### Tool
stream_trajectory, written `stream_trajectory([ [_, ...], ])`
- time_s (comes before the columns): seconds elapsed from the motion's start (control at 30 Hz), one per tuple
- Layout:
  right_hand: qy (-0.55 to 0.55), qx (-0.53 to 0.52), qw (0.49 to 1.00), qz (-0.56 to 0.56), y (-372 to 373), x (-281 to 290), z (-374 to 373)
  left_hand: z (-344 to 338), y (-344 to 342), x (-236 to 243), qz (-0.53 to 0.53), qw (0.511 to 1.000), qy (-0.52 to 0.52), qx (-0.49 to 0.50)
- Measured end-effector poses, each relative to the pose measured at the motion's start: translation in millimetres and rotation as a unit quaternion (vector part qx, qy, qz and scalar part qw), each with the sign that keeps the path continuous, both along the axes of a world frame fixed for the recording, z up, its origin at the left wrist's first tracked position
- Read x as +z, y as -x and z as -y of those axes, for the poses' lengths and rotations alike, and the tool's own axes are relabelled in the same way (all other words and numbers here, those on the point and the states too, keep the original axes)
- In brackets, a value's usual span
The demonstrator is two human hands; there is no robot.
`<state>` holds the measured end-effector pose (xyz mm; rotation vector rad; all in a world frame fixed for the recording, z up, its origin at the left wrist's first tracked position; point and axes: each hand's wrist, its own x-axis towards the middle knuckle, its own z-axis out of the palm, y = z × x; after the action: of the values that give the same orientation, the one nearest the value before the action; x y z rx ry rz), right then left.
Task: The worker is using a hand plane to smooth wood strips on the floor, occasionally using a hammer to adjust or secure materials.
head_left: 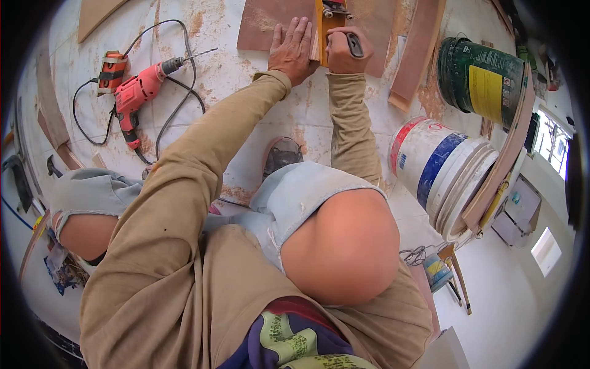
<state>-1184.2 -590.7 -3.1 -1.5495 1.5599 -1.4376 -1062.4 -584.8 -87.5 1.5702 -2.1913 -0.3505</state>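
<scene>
The yellow bar (321, 27) lies at the right edge of the brown board (261, 31), on the tiled floor (239, 101). Its long axis runs away from the person, roughly parallel to that edge; the far end is partly covered by metal fittings (335, 7) and leaves the view.

Governing relation: the bar lies between the two hands. The right hand (348, 54) is at its right side, fingers closed on a dark grip (354, 44). Whether grip and bar form one tool cannot be told. The left hand (291, 56) is at the left side, pressed flat near the board's lower right corner, fingers extended and clamped on nothing. Both hands are close to the bar; neither is clearly nearer.

Containers: right of the board, beyond a separate plank (418, 55), stand a dark green bucket (482, 80) and a white bucket (439, 166) with blue and red bands. A long board (501, 163) lies along their tops; contents are not visible. Nearer the person is a small blue-and-yellow can (437, 272), contents undetermined.
</scene>
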Motion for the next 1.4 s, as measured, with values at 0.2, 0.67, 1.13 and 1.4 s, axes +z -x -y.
stream_trajectory([
  [0.2,-0.06,-0.01,0.997,0.037,-22.1,3.0,-165.0,-1.0,-13.4,-10.8,0.082,0.996,-0.023,0.01],
  [0.67,0.034,0.056,0.989,0.136,83.9,-39.7,201.9,5.3,41.4,19.0,-0.058,0.998,-0.008,-0.003],
  [1.13,-0.097,-0.05,0.993,0.045,-12.8,3.3,-63.2,-5.9,-0.9,-0.9,0.0,1.0,0.004,0.008],
  [1.4,-0.086,-0.03,0.995,0.041,-32.7,1.1,-163.4,-5.2,-11.6,-10.3,0.06,0.998,-0.014,0.006],
])
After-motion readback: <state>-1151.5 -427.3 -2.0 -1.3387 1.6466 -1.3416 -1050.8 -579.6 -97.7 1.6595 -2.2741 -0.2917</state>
